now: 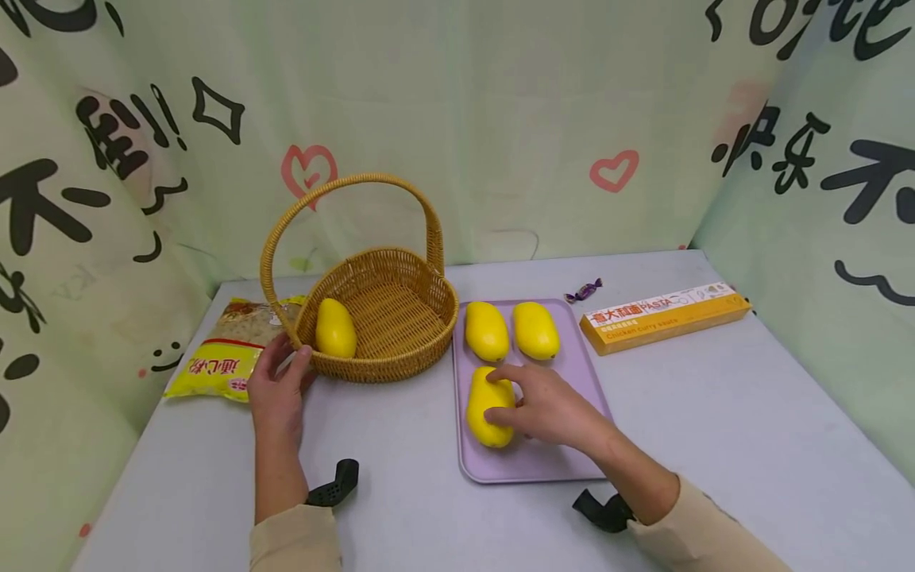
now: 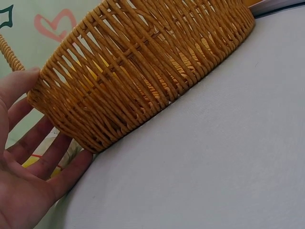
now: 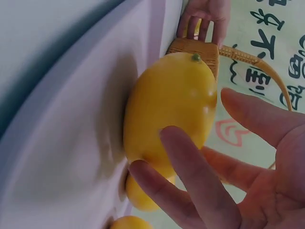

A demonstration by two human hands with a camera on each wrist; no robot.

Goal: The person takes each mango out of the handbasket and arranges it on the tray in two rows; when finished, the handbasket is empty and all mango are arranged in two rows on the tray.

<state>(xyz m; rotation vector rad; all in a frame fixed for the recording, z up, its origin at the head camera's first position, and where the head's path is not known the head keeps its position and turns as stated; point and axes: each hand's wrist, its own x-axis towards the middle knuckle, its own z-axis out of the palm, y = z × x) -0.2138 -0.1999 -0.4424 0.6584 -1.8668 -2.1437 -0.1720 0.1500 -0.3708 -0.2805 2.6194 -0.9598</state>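
A yellow fruit (image 1: pixel 480 407) was found lying on the lilac tray (image 1: pixel 529 469), in its near half and close to its left edge. The right hand (image 1: pixel 549 401) is placed over this fruit from the right, with thumb and fingers spread around it; the fruit is not gripped, and whether it is touched by any fingertip cannot be told. A second fruit (image 1: pixel 488 332) and a third fruit (image 1: pixel 536 330) are set side by side along the tray's far edge. The wicker basket (image 1: pixel 389 367) is held at its left wall by the left hand (image 1: pixel 277 388), the thumb being laid at the rim and the fingers fanned along the outer side. Within it, a fourth fruit (image 1: pixel 335 329) is rested against the left wall. A yellow bag (image 1: pixel 221 365) is located near the left edge of the table (image 1: pixel 400 500); a wrapped sweet (image 1: pixel 584 291) and an orange box (image 1: pixel 665 319) are noted toward its far right corner.
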